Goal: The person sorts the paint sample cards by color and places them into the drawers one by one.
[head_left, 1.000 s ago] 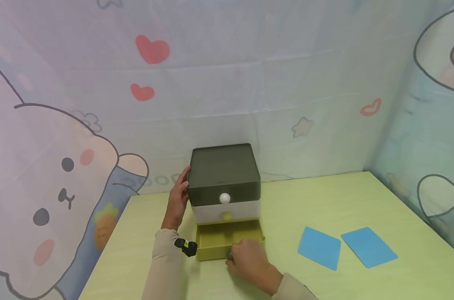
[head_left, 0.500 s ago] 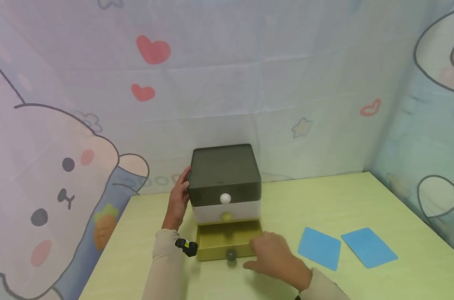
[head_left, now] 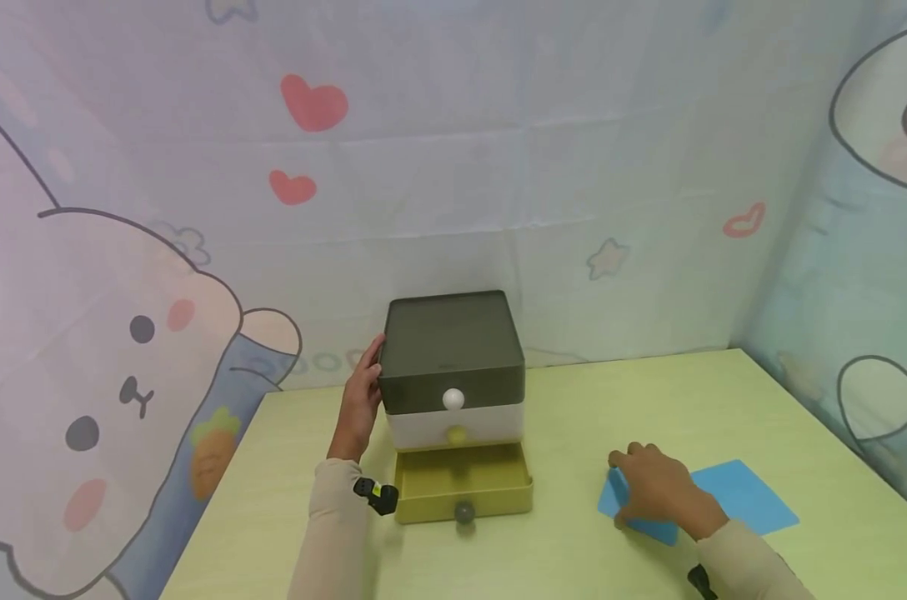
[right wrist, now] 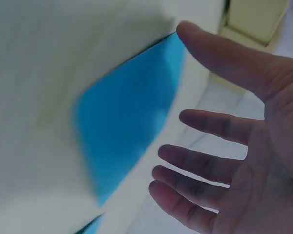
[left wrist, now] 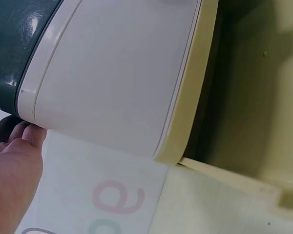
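Observation:
In the head view a small drawer cabinet has a dark green top tier, a white middle tier and a yellow-green bottom drawer pulled out, with a grey knob on its front. My left hand rests along the cabinet's left side; the left wrist view shows the fingers reaching to its side wall. Over a blue card on the table, my right hand is spread with fingers and thumb apart. The right wrist view shows its thumb tip by the card's corner.
A second blue card lies to the right of the first on the light green table. A white knob and a yellow one sit on the upper drawers. Behind hangs a printed cloth.
My right hand has let go of the bottom drawer's grey knob and moved right to over the nearer blue card. My left hand stays at the cabinet's side.

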{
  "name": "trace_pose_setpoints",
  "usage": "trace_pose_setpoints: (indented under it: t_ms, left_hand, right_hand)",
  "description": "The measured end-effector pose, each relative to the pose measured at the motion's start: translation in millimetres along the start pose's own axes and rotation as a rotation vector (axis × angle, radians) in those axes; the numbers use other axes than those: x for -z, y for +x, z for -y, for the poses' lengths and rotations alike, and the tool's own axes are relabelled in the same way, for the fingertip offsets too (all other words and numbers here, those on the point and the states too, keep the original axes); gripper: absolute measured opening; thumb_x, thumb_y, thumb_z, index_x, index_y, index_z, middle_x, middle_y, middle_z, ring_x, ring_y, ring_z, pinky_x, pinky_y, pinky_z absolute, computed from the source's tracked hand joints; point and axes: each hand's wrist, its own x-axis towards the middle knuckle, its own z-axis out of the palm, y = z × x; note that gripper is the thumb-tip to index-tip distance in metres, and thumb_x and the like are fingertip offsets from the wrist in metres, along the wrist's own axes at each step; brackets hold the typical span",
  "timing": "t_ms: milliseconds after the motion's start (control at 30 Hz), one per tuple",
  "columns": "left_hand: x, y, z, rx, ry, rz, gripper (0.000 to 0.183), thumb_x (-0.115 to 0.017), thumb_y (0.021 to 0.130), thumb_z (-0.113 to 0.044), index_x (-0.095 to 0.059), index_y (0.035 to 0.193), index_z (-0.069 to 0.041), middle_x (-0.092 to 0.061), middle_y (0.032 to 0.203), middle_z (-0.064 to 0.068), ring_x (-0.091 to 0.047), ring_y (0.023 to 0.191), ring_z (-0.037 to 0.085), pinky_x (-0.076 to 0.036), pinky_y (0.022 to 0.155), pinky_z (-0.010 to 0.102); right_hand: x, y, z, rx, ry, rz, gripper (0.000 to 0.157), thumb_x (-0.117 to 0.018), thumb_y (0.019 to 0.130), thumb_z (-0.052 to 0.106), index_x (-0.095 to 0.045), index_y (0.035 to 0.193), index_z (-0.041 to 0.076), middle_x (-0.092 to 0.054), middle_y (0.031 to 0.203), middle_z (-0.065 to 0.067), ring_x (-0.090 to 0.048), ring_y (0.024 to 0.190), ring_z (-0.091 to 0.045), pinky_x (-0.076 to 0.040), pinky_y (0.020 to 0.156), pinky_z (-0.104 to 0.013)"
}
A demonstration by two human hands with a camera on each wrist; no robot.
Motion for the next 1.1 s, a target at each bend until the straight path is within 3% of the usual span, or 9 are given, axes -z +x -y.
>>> trace_pose_setpoints:
  t_ms: [167, 333, 867, 1100]
  left_hand:
    - [-0.5, -2.0, -0.2, -0.004, 0.012, 0.003, 0.053, -0.027, 0.107, -0.029, -0.028, 0.160, -0.030, -0.019, 0.169, -0.006, -0.021, 0.157, 0.019, -0.019, 0.128, 0.049]
    - [0.2, -1.2, 0.1, -0.002, 0.010, 0.002, 0.053, -0.028, 0.107, -0.029, -0.028, 0.160, -0.030, -0.018, 0.169, -0.006, -0.021, 0.157, 0.019, -0.019, 0.128, 0.049]
    - [0.0, 0.2, -0.8, -0.005, -0.004, 0.011, 0.053, -0.028, 0.107, -0.029, -0.028, 0.160, -0.031, -0.019, 0.169, -0.007, -0.022, 0.156, 0.017, -0.020, 0.128, 0.048]
    - [0.2, -0.9, -2.0, -0.006, -0.009, 0.015, 0.053, -0.028, 0.107, -0.029, -0.028, 0.160, -0.030, -0.019, 0.168, -0.009, -0.022, 0.156, 0.015, -0.021, 0.127, 0.046]
  right_hand:
    - [-0.8, -3, -15, -0.046, 0.010, 0.080, 0.092, -0.093, 0.062, 0.046, -0.058, 0.132, 0.000, -0.059, 0.117, -0.022, -0.058, 0.098, -0.038, -0.054, 0.066, -0.052]
    - [1.2, -2, -16, -0.064, 0.046, 0.119, 0.094, -0.093, 0.062, 0.044, -0.055, 0.135, 0.000, -0.058, 0.118, -0.023, -0.059, 0.098, -0.038, -0.053, 0.067, -0.054]
    - [4.3, 0, -13, -0.014, 0.001, 0.138, 0.080, -0.091, 0.062, 0.039, -0.060, 0.129, 0.007, -0.058, 0.109, -0.017, -0.057, 0.090, -0.029, -0.051, 0.063, -0.049]
    - [13.0, -1, -4, 0.062, 0.022, 0.082, 0.078, -0.093, 0.063, 0.037, -0.061, 0.128, 0.009, -0.058, 0.109, -0.017, -0.057, 0.080, -0.023, -0.049, 0.056, -0.040]
